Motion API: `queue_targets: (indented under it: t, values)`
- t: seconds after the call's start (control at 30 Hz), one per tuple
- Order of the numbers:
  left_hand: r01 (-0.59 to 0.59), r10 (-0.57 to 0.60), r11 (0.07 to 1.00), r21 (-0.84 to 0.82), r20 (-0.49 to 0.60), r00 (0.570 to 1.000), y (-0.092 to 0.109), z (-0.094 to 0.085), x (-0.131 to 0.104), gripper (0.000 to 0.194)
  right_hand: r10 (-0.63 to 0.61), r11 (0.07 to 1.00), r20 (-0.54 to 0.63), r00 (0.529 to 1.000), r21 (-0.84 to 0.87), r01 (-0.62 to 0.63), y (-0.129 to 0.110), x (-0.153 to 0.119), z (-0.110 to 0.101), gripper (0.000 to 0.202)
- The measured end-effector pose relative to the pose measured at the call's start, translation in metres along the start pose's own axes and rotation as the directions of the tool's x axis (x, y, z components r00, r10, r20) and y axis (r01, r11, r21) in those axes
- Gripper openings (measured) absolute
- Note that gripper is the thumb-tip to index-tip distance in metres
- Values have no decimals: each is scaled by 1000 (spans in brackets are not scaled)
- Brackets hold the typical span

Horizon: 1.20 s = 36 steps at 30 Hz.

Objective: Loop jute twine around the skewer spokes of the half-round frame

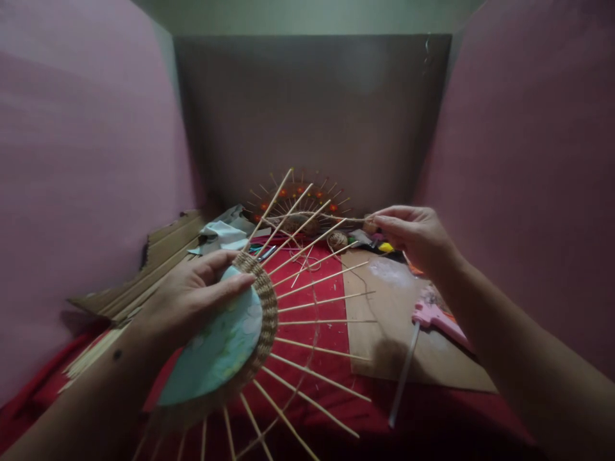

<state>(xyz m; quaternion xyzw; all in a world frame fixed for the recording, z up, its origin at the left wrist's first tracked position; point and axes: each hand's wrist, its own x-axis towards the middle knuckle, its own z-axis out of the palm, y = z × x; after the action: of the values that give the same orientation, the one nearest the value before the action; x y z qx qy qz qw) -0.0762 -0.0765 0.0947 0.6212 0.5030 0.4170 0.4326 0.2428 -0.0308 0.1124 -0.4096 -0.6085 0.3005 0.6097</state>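
Observation:
My left hand (196,294) grips the woven rim (269,307) of a round piece, thumb on its light blue patterned disc (221,346). Thin wooden sticks (327,301) fan out from the rim. My right hand (413,230), to the right of the piece, pinches a brown twine (336,217) between thumb and fingers. The twine runs leftward across the upper sticks. A looser strand crosses the lower sticks in a wide curve.
Behind lie a twine ball (337,241) and a stick-rayed decoration (298,198). Cardboard (175,246) and loose sticks (96,352) are at left. At right, a pink glue gun (435,317) rests on a brown board (369,320) over red cloth (331,275). Walls flank both sides.

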Motion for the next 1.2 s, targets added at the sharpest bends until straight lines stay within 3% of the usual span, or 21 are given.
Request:
queue_targets:
  t: [0.17, 0.4, 0.67, 0.8, 0.93, 1.1, 1.2]
  values:
    - [6, -6, 999, 36, 21, 1000, 1, -1, 0, 49, -20, 999, -15, 1000, -41, 19, -3, -6, 3, 17]
    - [5, -5, 1000, 13, 0, 1000, 0, -2, 0, 49, -35, 999, -107, 994, 35, 39, -2, 0, 1, 11]
    - [-24, 22, 999, -25, -104, 994, -1, 1, 3, 47, -96, 990, 111, 989, -90, 106, -12, -37, 5, 7]
    - [-123, 101, 987, -102, -197, 975, -1, 13, 12, 35, -230, 929, 299, 926, -217, 301, -13, -65, 26, 9]
    - [-175, 146, 972, -156, -181, 972, 4, 22, 19, 30, -416, 742, 411, 811, -363, 564, -9, -76, 43, 14]
    - [-195, 175, 969, -152, -132, 976, 17, 10, 36, 41, -436, 659, 467, 770, -418, 626, -10, -76, 43, 15]
    - [-204, 201, 979, -24, -109, 974, 28, -3, 50, 46, -442, 609, 492, 750, -450, 653, -13, -78, 40, 17]
